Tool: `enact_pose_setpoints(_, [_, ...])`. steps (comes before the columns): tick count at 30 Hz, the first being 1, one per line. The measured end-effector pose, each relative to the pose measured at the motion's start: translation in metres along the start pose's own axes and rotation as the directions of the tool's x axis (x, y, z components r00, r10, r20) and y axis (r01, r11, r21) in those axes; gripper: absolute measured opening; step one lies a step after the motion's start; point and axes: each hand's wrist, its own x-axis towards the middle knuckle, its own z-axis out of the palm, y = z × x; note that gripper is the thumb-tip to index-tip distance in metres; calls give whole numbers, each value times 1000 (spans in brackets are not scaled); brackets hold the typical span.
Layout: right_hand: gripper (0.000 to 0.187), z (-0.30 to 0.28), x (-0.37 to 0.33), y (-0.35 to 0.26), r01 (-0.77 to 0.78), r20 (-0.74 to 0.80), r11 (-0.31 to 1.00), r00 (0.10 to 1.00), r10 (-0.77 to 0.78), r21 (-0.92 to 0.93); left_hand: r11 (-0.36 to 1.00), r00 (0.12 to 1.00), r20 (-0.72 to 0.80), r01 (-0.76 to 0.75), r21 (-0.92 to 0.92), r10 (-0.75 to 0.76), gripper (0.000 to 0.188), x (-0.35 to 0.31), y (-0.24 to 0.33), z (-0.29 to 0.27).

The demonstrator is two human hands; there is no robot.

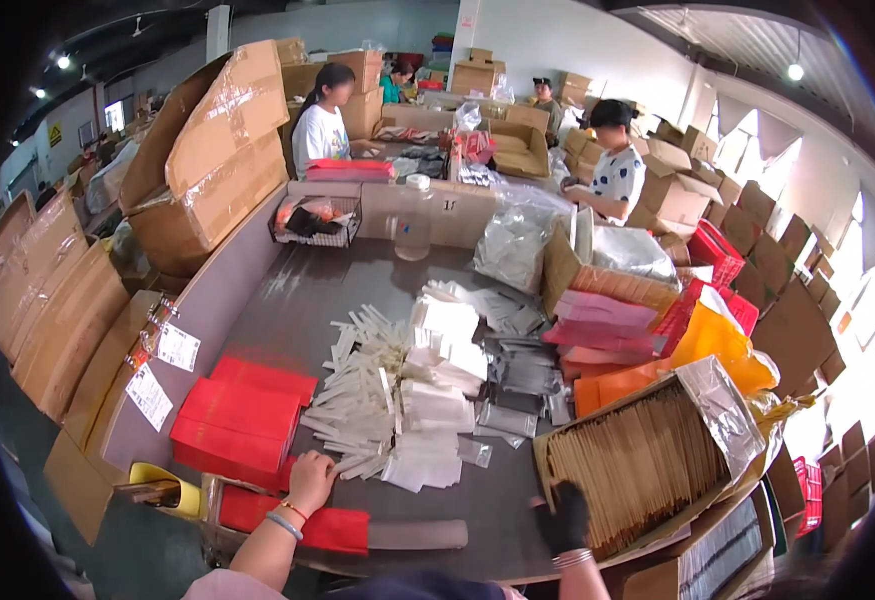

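Note:
My left hand (311, 484), with a bracelet and a red cord at the wrist, is at the near end of a heap of white strips (359, 385). Its fingers are bent together; what they pinch, if anything, is hidden. Beside it lie stacked red packets (242, 410), and under the forearm is a red sleeve (337, 528) with a pale translucent strip (419, 534) extending from it. My right hand (563, 518), in a black glove, hovers by the carton of brown envelopes (637, 455), thumb apart from the fingers, holding nothing visible.
Flat white packets (432, 405) and grey plastic pouches (527, 372) cover the table's middle. A clear bottle (413, 220) and wire basket (315, 222) stand at the back. A yellow container (167, 488) is near left. Cartons (212, 160) flank the table; co-workers (612, 170) are beyond.

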Motion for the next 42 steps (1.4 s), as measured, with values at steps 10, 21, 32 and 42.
enact_pose_setpoints(10, [39,-58,-7,114,-371,-100,857,928,360,-358,924,993,109,76,-375,-37,29,-21,27,-47])
enact_pose_setpoints(21, [35,-58,18,84,-440,-6,802,878,479,-403,961,1000,7,21,-277,-20,14,-21,50,-74])
enact_pose_setpoints(32, [34,-44,30,118,-298,47,800,926,375,-522,919,986,95,-90,-385,136,15,-4,103,-33])
enact_pose_setpoints(42, [28,-48,25,132,-270,43,823,941,335,-500,949,975,23,-212,-232,223,36,18,101,18])
